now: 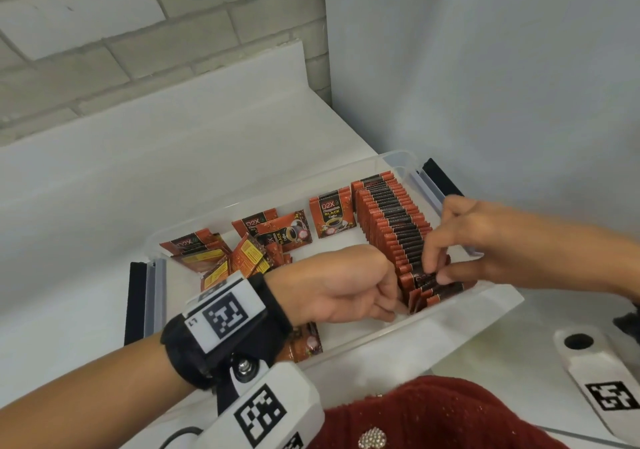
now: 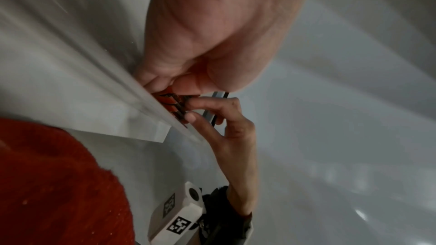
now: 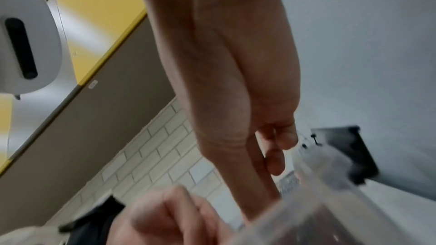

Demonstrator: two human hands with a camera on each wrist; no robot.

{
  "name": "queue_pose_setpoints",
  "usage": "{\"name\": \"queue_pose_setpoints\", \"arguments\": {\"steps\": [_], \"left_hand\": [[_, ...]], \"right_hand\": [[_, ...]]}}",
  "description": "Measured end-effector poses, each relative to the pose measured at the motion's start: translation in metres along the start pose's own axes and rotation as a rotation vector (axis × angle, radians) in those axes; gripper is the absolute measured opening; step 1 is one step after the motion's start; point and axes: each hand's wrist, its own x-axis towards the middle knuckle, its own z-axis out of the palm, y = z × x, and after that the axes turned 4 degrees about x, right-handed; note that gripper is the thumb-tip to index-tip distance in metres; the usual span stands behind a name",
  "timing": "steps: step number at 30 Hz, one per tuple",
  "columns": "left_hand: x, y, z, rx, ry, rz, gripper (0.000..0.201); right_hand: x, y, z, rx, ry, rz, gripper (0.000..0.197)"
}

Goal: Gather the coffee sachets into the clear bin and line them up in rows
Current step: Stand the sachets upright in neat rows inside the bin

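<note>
Only the head view showed the whole bin [image 1: 221, 214]: a row [image 1: 391, 220] of sachets stood on edge along its right side, and loose sachets [image 1: 242, 247] lay flat at its left end. The left hand [image 1: 341, 284] and right hand [image 1: 460, 240] both pinched sachets at the row's near end. The left wrist view showed those fingertips [image 2: 191, 116] close against the bin's wall. The bin sat on a white bench [image 1: 104, 178], below a brick wall [image 1: 138, 33].

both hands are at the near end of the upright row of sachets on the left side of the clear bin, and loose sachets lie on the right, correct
Not quite: the sides are swapped. The head view shows the upright row of sachets on the right side of the clear bin, with the loose sachets on the left. Both the left hand and right hand are indeed at the row's near end.
</note>
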Motion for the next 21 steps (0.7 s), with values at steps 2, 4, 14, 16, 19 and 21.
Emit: {"name": "queue_pose_setpoints", "arguments": {"steps": [2,4,14,16,19,21], "left_hand": [[-0.002,0.0,-0.001,0.003,-0.003,-0.005,0.054],[-0.002,0.001,0.0,-0.02,-0.01,-0.005,0.058],[-0.024,0.013,-0.022,0.169,0.093,0.022,0.047],[-0.037,0.018,-0.034,0.303,0.16,0.063,0.041],[-0.057,0.023,-0.055,0.526,0.26,0.101,0.031],[-0.071,0.022,-0.072,0.698,0.317,0.097,0.028]], "right_hand": [[-0.005,0.003,-0.006,-0.034,-0.007,0.004,0.018],[-0.005,0.003,-0.004,-0.102,-0.059,-0.003,0.016],[0.015,0.001,-0.008,-0.077,-0.065,-0.025,0.008],[0.021,-0.003,-0.006,-0.101,-0.025,-0.071,0.01],[0.027,-0.003,0.009,-0.176,-0.069,-0.106,0.004],[0.025,-0.003,0.012,-0.162,-0.086,-0.071,0.008]]}}
